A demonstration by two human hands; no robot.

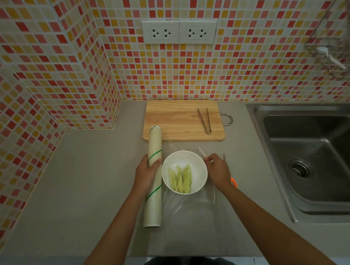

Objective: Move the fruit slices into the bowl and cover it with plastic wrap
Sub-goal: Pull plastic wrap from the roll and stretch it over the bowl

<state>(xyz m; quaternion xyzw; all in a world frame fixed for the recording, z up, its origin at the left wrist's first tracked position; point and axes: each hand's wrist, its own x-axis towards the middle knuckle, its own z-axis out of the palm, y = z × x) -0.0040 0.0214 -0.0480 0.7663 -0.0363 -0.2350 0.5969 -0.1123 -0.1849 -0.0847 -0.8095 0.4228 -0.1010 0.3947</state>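
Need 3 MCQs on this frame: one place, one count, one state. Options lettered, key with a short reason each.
1. Where are the tongs?
A. on the cutting board
B. in the sink
C. in the bowl

2. How many wall outlet plates are there?
A. one
B. two
C. four

3. What is the left hand doing?
A. resting flat on the counter
B. gripping the plastic wrap roll
C. lifting the bowl

Key:
1 A, the tongs lie on the board's right part.
2 B, two white plates sit side by side on the tiles.
3 B, fingers wrap the roll beside the bowl of fruit slices, while the right hand pinches the film's edge.
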